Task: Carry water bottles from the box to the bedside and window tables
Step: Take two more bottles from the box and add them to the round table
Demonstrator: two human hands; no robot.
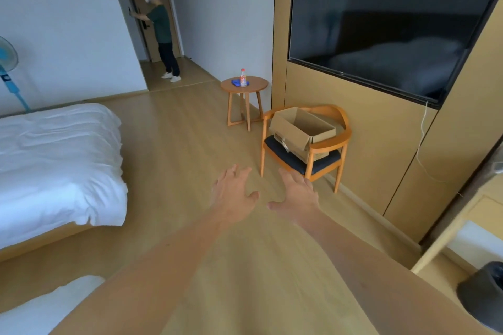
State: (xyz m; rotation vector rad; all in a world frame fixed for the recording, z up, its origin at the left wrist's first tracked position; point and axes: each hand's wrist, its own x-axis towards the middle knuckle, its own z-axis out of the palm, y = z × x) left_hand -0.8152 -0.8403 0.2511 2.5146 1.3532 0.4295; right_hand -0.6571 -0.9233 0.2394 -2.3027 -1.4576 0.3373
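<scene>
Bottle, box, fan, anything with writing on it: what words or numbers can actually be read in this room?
None are legible.
bottle on the round table: colourful label, too small.
cardboard box on the chair: printed side panel, blurred.
fan: dark mark on the stem, unreadable.

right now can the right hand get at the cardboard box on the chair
Probably not yet: the right hand, open and empty, is short of the cardboard box on the chair. Only bare floor lies between, so a step forward should do.

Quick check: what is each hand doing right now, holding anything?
Left hand: open, fingers spread, holding nothing.
Right hand: open, fingers spread, holding nothing.
</scene>
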